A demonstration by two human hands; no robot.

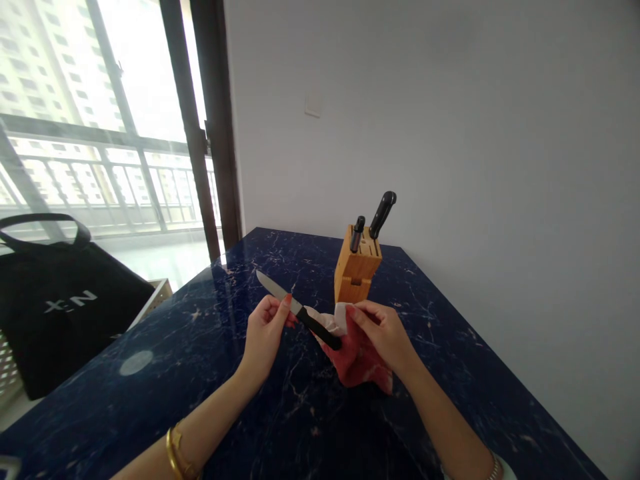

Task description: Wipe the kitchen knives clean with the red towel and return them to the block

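Note:
My left hand [267, 328] pinches a kitchen knife [315, 325] by its blade near the handle. The blade points up and to the left, and the black handle slants down to the right. Between the fingers of my right hand [384, 330] is a red and white cloth [357, 363], which hangs down behind and beside the knife handle. The handle's end overlaps the cloth; whether they touch I cannot tell. Just beyond the cloth stands a wooden knife block [354, 273] with a black-handled knife [383, 213] and a second, shorter black handle [357, 233] in its top.
The dark blue marbled table [225, 373] runs back to a pale wall [450, 133]. Left of it, a black bag [70, 307] rests on a light perforated basket [159, 297]. A dark-framed glass door [200, 133] stands behind on the left.

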